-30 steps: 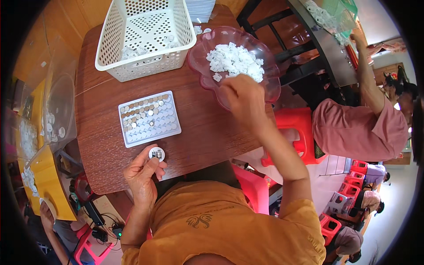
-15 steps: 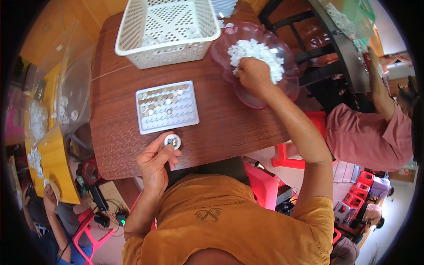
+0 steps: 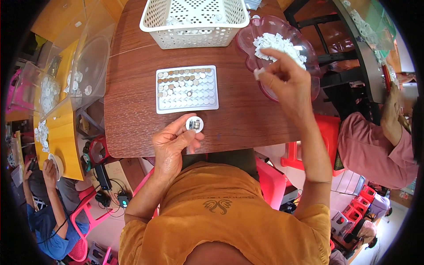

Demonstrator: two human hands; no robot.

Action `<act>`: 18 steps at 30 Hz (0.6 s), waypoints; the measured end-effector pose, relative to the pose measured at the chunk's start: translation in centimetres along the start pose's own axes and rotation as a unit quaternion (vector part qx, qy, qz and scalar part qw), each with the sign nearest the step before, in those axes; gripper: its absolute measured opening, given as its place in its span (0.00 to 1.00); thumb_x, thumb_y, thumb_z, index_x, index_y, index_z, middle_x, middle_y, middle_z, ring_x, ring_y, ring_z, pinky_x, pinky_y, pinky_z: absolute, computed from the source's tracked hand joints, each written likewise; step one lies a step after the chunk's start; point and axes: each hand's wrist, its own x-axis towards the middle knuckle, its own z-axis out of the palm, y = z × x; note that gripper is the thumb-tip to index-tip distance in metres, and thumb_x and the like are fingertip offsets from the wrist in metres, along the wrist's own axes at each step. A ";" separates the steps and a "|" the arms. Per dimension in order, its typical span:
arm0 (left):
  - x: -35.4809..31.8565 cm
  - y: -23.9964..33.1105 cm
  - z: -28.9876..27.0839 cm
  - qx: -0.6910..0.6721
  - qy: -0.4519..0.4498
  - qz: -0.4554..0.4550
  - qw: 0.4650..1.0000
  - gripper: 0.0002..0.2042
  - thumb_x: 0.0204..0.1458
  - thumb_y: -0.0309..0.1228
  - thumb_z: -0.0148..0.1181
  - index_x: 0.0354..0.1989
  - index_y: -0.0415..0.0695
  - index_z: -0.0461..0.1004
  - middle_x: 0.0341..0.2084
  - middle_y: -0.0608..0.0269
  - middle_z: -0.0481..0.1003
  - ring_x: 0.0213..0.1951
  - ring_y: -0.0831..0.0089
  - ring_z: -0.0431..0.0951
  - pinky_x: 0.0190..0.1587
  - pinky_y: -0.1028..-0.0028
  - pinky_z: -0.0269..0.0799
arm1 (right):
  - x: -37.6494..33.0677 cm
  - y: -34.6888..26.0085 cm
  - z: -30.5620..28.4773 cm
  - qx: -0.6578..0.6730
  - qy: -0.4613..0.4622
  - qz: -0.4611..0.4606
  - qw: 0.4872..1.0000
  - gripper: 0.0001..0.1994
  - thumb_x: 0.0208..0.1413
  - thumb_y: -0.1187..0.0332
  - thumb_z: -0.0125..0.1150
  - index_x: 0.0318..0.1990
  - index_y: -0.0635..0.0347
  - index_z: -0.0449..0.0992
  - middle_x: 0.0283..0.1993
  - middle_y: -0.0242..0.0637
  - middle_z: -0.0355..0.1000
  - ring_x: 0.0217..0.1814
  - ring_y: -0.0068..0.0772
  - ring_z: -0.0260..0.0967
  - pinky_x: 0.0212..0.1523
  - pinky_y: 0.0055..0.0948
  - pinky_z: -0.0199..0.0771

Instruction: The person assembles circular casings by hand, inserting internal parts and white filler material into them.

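My left hand point(image 3: 170, 140) pinches a small round white plastic disc point(image 3: 194, 124), metal contacts showing on its face, just above the near table edge. My right hand point(image 3: 289, 84) is closed on a small white plastic piece point(image 3: 259, 73) at the left rim of a pink see-through bowl point(image 3: 312, 90). A heap of similar white pieces point(image 3: 274, 43) fills part of the bowl. Past my left hand lies a white blister tray point(image 3: 207, 104). Rows of coin-like metal discs point(image 3: 187, 71) sit in its far pockets, and one lone disc point(image 3: 190, 93) lies nearer its middle.
Behind the tray stands a cream plastic basket point(image 3: 194, 39) with some white parts inside, on the brown wooden table point(image 3: 132, 88). At left, a yellow table point(image 3: 70, 145) carries clear bins and white rings. Other people sit at both sides, among red stools.
My right hand has lifted out of the heap and come back to the bowl's left rim with a small white piece. My left hand still holds the disc. The whole view has shifted.
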 end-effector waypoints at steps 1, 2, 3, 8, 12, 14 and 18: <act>0.0 0.0 0.3 -0.003 -0.008 0.011 1.000 0.16 0.51 0.19 0.54 0.50 0.33 0.69 0.26 0.52 0.77 0.22 0.77 0.74 0.21 0.82 0.66 | -1.0 -0.2 0.8 0.000 0.001 0.001 1.000 0.08 0.44 0.76 0.64 0.35 0.61 0.77 0.23 0.33 0.70 0.26 0.20 0.66 0.31 0.22 0.66; 0.0 0.0 0.6 -0.005 -0.014 0.023 1.000 0.16 0.51 0.20 0.54 0.50 0.32 0.69 0.26 0.51 0.77 0.22 0.76 0.75 0.21 0.81 0.67 | -2.1 0.0 1.9 0.069 -0.024 -0.016 0.997 0.08 0.44 0.76 0.64 0.35 0.62 0.77 0.25 0.32 0.71 0.28 0.18 0.66 0.31 0.20 0.66; 0.1 0.0 0.9 -0.005 -0.018 0.021 1.000 0.16 0.51 0.20 0.54 0.50 0.32 0.69 0.26 0.51 0.77 0.22 0.76 0.75 0.21 0.81 0.67 | -3.1 0.2 3.0 0.136 -0.047 -0.032 0.989 0.07 0.45 0.77 0.63 0.35 0.62 0.77 0.27 0.30 0.72 0.29 0.17 0.66 0.32 0.19 0.65; -0.3 0.5 2.0 -0.025 -0.037 0.026 0.999 0.17 0.51 0.19 0.54 0.51 0.32 0.68 0.29 0.52 0.77 0.24 0.75 0.76 0.22 0.82 0.68 | -5.8 0.9 6.8 0.272 -0.092 0.041 0.957 0.05 0.46 0.77 0.63 0.33 0.63 0.77 0.30 0.30 0.70 0.31 0.17 0.66 0.33 0.18 0.65; -0.4 0.4 1.9 -0.003 -0.044 0.027 0.999 0.18 0.53 0.22 0.54 0.53 0.34 0.67 0.30 0.57 0.76 0.26 0.78 0.75 0.25 0.84 0.67 | -7.0 0.3 8.4 0.341 -0.071 0.075 0.934 0.04 0.47 0.78 0.61 0.33 0.65 0.77 0.30 0.31 0.67 0.29 0.16 0.67 0.29 0.16 0.66; -0.4 0.4 1.9 0.008 -0.046 0.033 0.998 0.18 0.53 0.21 0.54 0.53 0.34 0.67 0.30 0.58 0.76 0.27 0.79 0.75 0.25 0.84 0.66 | -7.5 -0.3 9.0 0.363 -0.058 0.100 0.924 0.04 0.48 0.79 0.61 0.33 0.65 0.77 0.31 0.31 0.67 0.28 0.16 0.66 0.28 0.15 0.66; -0.3 0.1 1.8 0.000 -0.039 0.031 0.999 0.18 0.53 0.21 0.53 0.53 0.34 0.67 0.29 0.59 0.76 0.26 0.79 0.74 0.25 0.84 0.66 | -8.1 0.1 9.4 0.313 -0.031 0.085 0.945 0.04 0.47 0.78 0.61 0.33 0.65 0.76 0.30 0.33 0.68 0.27 0.19 0.66 0.27 0.19 0.66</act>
